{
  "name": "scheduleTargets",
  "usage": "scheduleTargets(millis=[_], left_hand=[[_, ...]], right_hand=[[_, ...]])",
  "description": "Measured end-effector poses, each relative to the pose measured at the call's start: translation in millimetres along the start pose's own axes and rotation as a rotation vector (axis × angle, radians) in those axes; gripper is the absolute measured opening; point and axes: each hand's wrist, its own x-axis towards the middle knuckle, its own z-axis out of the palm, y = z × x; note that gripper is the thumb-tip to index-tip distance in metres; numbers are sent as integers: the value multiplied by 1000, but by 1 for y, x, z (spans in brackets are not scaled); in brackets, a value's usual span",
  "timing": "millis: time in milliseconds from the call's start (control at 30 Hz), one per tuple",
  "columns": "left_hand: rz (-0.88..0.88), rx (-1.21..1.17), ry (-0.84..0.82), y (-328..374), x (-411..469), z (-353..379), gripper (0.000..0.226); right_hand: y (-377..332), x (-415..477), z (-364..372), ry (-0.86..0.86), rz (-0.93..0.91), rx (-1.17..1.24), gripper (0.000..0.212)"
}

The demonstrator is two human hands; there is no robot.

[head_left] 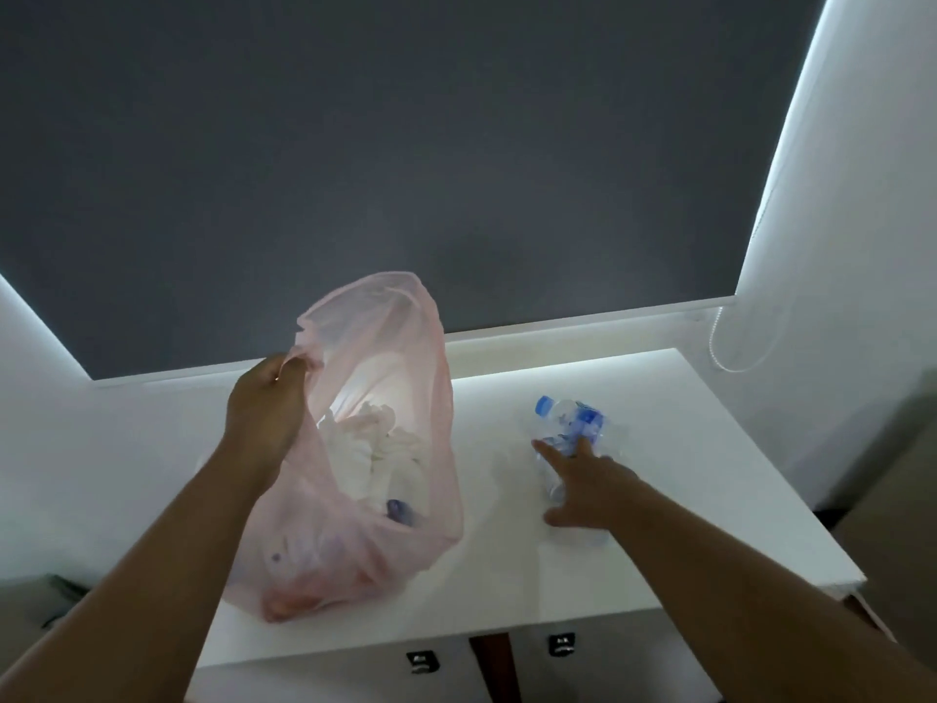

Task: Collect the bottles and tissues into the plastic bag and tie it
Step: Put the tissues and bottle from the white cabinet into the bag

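The left hand (pixel 263 403) grips the pink plastic bag (pixel 405 357) by its rim, tissues (pixel 370 443) inside. The right hand (pixel 588 489) lies with fingers spread over crushed water bottles (pixel 573 418).

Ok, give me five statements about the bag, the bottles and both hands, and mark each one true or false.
1. The left hand grips the rim of the pink plastic bag. True.
2. The bag is tied shut. False: its mouth stands wide open.
3. Crumpled white tissues lie inside the bag. True.
4. The right hand holds a bottle over the bag. False: it reaches with straight fingers to the crushed bottles, which lie on the white table to the right of the bag.
5. One bottle on the table has a blue cap. True.
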Motion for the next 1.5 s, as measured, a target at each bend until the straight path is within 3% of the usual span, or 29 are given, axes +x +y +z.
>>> scheduleTargets(millis=[133,333,500,667,767,833,933,1033,1167,1267,1367,1500], left_hand=[[2,28,6,4,2,0,28],[22,-4,97,9,7,-9,31],[9,-13,170,7,4,-19,33],[-42,-41,224,3,4,-35,28],[-57,-43,238,-3,3,-44,27],[-58,-43,233,-6,2,-47,29],[-57,-41,231,-9,2,-47,30],[-65,-38,227,-15,4,-43,28],[-53,-4,211,-19,5,-35,31],[-54,12,194,-21,6,-29,31],[-63,14,181,-25,7,-23,31],[-74,27,172,-29,7,-20,32]], right_hand=[[-10,11,-15,44,-29,67,98],[-65,35,-149,358,-262,314,97],[-150,30,-173,283,-463,700,93],[-194,27,-131,31,-482,509,97],[-195,33,-111,-21,-433,437,103],[-189,35,-116,59,-426,423,96],[-172,41,-140,324,-458,452,76],[-141,51,-166,476,-398,448,68],[-63,57,-156,516,-198,314,74],[-9,55,-112,271,49,66,79],[27,42,-57,56,167,-3,87],[41,26,-7,103,215,-81,85]])
